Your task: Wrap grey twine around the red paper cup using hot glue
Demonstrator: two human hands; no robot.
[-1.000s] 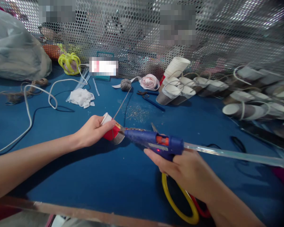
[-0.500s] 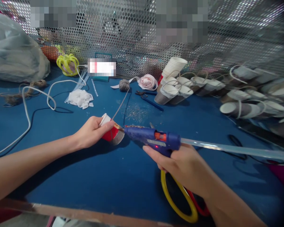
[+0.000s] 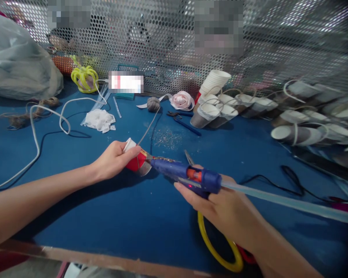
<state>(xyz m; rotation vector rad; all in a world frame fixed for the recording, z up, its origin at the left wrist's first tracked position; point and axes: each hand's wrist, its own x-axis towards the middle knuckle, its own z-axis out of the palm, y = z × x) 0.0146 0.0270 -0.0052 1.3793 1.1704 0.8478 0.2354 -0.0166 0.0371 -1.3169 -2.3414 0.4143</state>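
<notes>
My left hand (image 3: 116, 160) is closed around a small paper cup (image 3: 137, 161), white at the rim with a red side, tilted on its side above the table. A grey cord (image 3: 148, 130) runs from under my left thumb to a ball of grey yarn (image 3: 153, 104). My right hand (image 3: 214, 200) grips a blue glue gun (image 3: 176, 170), its nozzle at the cup's side; whether it touches I cannot tell. A long clear glue stick (image 3: 278, 199) sticks out of its back. Below my right hand lie scissors with a yellow handle (image 3: 204, 235), partly hidden by the hand.
Pliers (image 3: 178, 114) and a blue pen-like tool (image 3: 188, 127) lie before several stacked cups (image 3: 203, 114). More cups with handles (image 3: 295, 133) stand at right. A white cable (image 3: 34, 135), white scraps (image 3: 98, 119) and a large plastic bag (image 3: 20, 61) are at left.
The rear of the glue gun has dipped slightly, and its glue stick now slants lower to the right. My left hand keeps its hold on the cup.
</notes>
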